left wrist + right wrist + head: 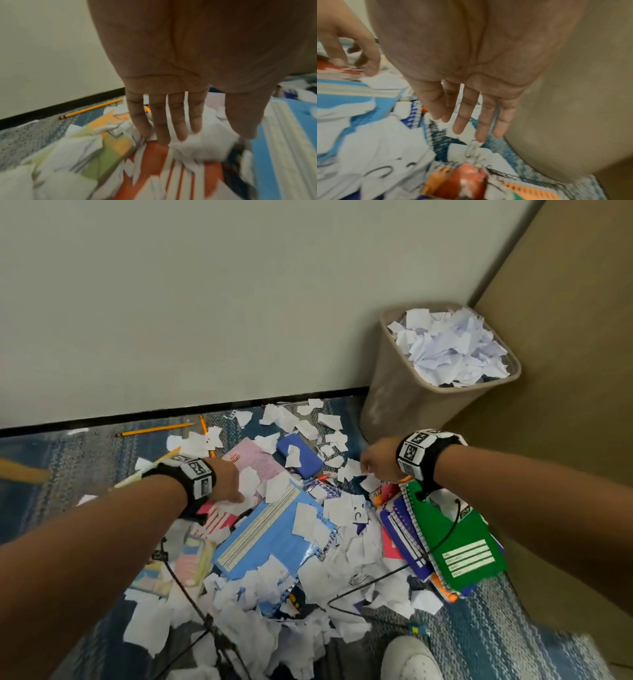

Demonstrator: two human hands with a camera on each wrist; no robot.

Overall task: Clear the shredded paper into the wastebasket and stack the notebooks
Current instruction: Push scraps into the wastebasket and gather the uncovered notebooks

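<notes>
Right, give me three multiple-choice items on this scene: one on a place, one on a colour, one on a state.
1. Where does the wastebasket stand?
A. in the corner by the wall
B. on top of the notebooks
C. beside the white shoe

2. What colour is the top notebook of the pile under the right forearm?
A. yellow
B. green
C. black

3. How is the left hand?
A. clenched round a pencil
B. gripping a notebook
C. fingers straight, spread over the paper scraps

Answers:
1 A: in the head view it sits where wall and brown panel meet.
2 B: its green cover with a white label lies uppermost.
3 C: the left wrist view shows straight, spread fingers holding nothing.
</notes>
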